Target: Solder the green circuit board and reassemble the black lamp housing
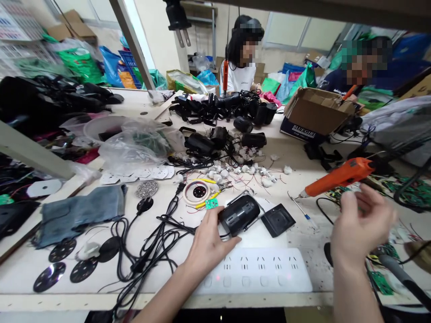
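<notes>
1. White power strip [266, 273] sits at the near table edge. The black housing [239, 214] lies just behind it, long axis tilted, open end pointing up-right.
2. Left hand [206, 244] holds the housing's near-left end, thumb and fingers around it.
3. Right hand [362, 224] hovers right of the strip, loosely curled; can't tell if it's holding anything. Orange screwdriver [338, 177] just beyond.

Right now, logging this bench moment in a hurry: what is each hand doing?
Left hand: closed on the black housing, steadying it above the power strip.
Right hand: raised, fingers curled; whether it holds anything cannot be told.
</notes>
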`<state>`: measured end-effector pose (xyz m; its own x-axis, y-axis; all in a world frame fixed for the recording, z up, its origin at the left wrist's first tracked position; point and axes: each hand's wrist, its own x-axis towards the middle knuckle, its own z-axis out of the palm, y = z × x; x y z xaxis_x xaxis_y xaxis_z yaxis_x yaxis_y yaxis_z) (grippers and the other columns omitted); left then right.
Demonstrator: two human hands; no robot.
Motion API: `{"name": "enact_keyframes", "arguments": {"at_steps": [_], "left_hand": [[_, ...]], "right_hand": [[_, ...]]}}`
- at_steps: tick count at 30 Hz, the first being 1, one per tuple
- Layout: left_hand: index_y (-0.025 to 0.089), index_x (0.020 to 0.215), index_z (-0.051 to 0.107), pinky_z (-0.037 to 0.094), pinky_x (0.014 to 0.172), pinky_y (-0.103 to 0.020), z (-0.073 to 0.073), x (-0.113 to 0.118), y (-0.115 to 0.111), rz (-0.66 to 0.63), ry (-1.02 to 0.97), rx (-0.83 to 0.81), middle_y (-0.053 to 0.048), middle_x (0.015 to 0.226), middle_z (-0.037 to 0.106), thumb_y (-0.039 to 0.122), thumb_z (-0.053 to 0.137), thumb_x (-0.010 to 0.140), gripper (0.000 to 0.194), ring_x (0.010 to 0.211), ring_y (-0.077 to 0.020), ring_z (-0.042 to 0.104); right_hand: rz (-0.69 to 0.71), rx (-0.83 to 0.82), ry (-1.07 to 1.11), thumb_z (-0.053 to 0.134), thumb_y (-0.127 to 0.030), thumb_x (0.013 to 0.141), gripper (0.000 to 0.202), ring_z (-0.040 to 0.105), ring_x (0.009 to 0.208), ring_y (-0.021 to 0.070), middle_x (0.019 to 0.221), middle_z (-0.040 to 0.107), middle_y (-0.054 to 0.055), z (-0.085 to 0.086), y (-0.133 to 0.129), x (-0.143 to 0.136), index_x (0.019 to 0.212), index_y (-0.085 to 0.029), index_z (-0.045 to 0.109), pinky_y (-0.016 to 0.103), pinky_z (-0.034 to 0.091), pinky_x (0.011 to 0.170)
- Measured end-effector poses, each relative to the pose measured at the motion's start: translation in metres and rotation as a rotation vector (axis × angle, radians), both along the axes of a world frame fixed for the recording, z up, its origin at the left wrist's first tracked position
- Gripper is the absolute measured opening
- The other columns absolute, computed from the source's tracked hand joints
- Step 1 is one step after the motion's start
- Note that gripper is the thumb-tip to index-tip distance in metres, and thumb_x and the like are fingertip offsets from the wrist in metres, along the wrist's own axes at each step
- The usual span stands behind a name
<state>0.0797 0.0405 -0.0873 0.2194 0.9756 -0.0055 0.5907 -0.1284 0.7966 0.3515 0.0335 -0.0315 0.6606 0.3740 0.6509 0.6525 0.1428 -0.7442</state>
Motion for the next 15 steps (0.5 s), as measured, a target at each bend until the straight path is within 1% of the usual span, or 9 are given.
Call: {"name": "enact_keyframes", "arguments": {"at_steps": [1,2,3,4,5,7,9,11,15], "left_hand": [[0.017,0.124,0.045,0.049,0.096,-0.047,0.0,0.001,0.0,0.003,0.001,0.007,-0.012,0.119,0.058,0.031,0.074,0.068,0.065,0.11,-0.0291,0.059],[0.017,0.122,0.045,0.05,0.095,-0.046,-0.001,0.002,0.0,0.003,0.0,0.018,-0.011,0.118,0.058,0.03,0.074,0.068,0.063,0.109,-0.0287,0.06],[0.018,0.121,0.045,0.05,0.094,-0.046,-0.001,0.002,0.0,0.004,-0.005,0.031,-0.011,0.117,0.058,0.029,0.073,0.067,0.061,0.108,-0.0284,0.06],[0.018,0.12,0.046,0.051,0.093,-0.045,-0.002,0.003,-0.001,0.01,-0.011,0.047,-0.011,0.115,0.058,0.027,0.072,0.067,0.06,0.107,-0.0281,0.061],[0.018,0.119,0.045,0.052,0.092,-0.045,-0.002,0.003,-0.001,0.016,-0.016,0.062,-0.011,0.114,0.059,0.025,0.071,0.066,0.06,0.106,-0.0281,0.061],[0.016,0.119,0.045,0.053,0.09,-0.045,-0.004,0.003,-0.001,0.019,-0.018,0.078,-0.012,0.113,0.059,0.022,0.07,0.063,0.062,0.105,-0.0286,0.062],[0.014,0.12,0.045,0.053,0.09,-0.046,-0.006,0.003,-0.002,0.014,-0.006,0.085,-0.013,0.114,0.06,0.021,0.069,0.061,0.064,0.106,-0.0299,0.061],[0.013,0.121,0.045,0.053,0.092,-0.047,-0.007,0.004,-0.003,0.017,0.012,0.101,-0.015,0.115,0.06,0.02,0.068,0.063,0.063,0.108,-0.0305,0.061],[0.012,0.125,0.044,0.051,0.096,-0.049,-0.009,0.005,-0.004,0.015,0.014,0.14,-0.017,0.12,0.06,0.02,0.064,0.066,0.062,0.113,-0.031,0.059]], "right_hand": [[-0.031,-0.005,-0.149,0.065,-0.04,0.09,0.033,0.057,0.097,0.028,0.105,0.056,0.011,-0.003,-0.008,-0.016,0.112,-0.015,0.062,0.046,0.047,0.091],[0.127,-0.094,-0.31,0.062,-0.033,0.093,0.023,0.058,0.097,0.0278,0.101,0.059,0.01,-0.008,-0.015,-0.034,0.109,-0.017,0.063,0.047,0.047,0.091],[0.339,-0.215,-0.42,0.058,-0.031,0.096,0.022,0.058,0.101,0.0284,0.104,0.06,0.011,-0.014,-0.019,-0.053,0.113,-0.018,0.062,0.048,0.047,0.092],[0.499,-0.339,-0.484,0.057,-0.035,0.096,0.033,0.055,0.109,0.0306,0.115,0.056,0.014,-0.021,-0.021,-0.072,0.124,-0.017,0.056,0.051,0.047,0.095],[0.575,-0.431,-0.52,0.062,-0.041,0.093,0.049,0.051,0.115,0.0338,0.124,0.051,0.018,-0.028,-0.021,-0.088,0.132,-0.015,0.049,0.053,0.046,0.097],[0.595,-0.573,-0.54,0.078,-0.049,0.078,0.083,0.044,0.123,0.0391,0.132,0.044,0.021,-0.041,-0.017,-0.109,0.141,-0.013,0.039,0.058,0.044,0.1],[0.568,-0.688,-0.502,0.09,-0.047,0.063,0.107,0.043,0.124,0.0408,0.133,0.042,0.021,-0.047,-0.01,-0.116,0.146,-0.013,0.031,0.058,0.044,0.101],[0.572,-0.782,-0.436,0.093,-0.04,0.059,0.113,0.046,0.121,0.0386,0.127,0.045,0.018,-0.048,-0.006,-0.114,0.147,-0.015,0.028,0.056,0.045,0.102],[0.583,-0.846,-0.385,0.089,-0.034,0.062,0.106,0.047,0.122,0.0358,0.126,0.045,0.017,-0.041,-0.004,-0.112,0.147,-0.013,0.029,0.051,0.044,0.104]]}}
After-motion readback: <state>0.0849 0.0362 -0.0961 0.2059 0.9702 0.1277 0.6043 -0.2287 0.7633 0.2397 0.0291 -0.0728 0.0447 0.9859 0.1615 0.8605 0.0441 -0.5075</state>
